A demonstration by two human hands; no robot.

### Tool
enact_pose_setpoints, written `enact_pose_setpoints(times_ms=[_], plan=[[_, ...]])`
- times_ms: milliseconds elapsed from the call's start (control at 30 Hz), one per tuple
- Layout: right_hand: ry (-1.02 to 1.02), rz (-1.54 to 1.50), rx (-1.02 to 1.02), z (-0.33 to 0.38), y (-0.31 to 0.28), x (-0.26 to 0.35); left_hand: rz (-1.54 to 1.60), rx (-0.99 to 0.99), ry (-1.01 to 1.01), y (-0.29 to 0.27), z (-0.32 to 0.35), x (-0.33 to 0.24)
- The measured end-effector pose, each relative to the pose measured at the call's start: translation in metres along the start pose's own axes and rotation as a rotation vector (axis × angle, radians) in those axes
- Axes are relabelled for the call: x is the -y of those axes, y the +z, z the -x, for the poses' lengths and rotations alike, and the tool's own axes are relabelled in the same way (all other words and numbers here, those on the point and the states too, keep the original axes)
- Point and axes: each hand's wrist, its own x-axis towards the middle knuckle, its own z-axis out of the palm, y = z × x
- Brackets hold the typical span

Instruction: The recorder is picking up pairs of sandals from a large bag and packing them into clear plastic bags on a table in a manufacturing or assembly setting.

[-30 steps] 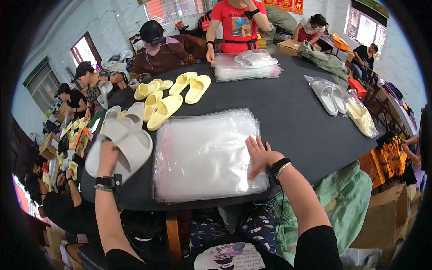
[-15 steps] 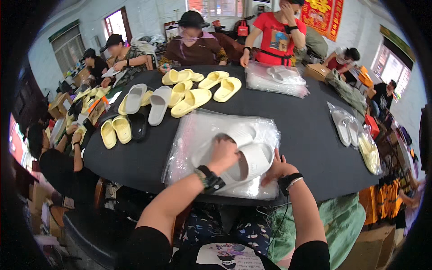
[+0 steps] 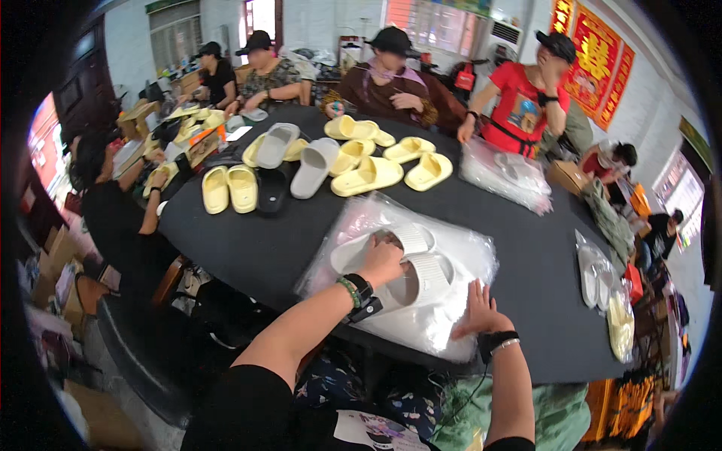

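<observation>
A pair of pale grey slide slippers (image 3: 427, 279) lies on a stack of clear plastic bags (image 3: 361, 219) at the table's near edge. I cannot tell whether the pair is inside the top bag. My left hand (image 3: 381, 263) reaches over the pair, its fingers curled into the foot opening of the far slipper (image 3: 406, 237); its fingertips are partly hidden. To the right of the near slipper, my right hand (image 3: 478, 311) rests on the shiny plastic, open with fingers spread.
Yellow slippers (image 3: 368, 176) and darker grey ones (image 3: 314, 167) stand beyond the bags. Bagged grey slippers (image 3: 594, 276) and a bagged yellow pair (image 3: 620, 325) lie at the table's right edge. Another bag stack (image 3: 505, 174) is at the far side. Several people sit or stand around.
The view has shifted, so the table sits lower and further right. My right hand has drawn away from the near slipper and spread its fingers; my left hand stays at the pair.
</observation>
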Motion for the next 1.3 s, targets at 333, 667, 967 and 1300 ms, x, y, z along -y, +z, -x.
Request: enact_pose_setpoints(times_ms=[333,667,967,1300], plan=[[-0.026,0.059,0.126,-0.004,-0.014,0.001,0.054,-0.025,-0.207,0.011,0.010,0.065],[-0.362,0.080,-0.657,-0.036,-0.051,0.030,0.070,0.056,-0.225,0.004,0.006,0.055],[0.105,0.078,-0.156,-0.066,-0.027,0.013,0.098,-0.027,-0.195,0.002,0.013,0.045],[-0.177,0.140,0.005,-0.001,-0.021,0.053,0.094,0.100,-0.267,0.001,0.009,0.060]])
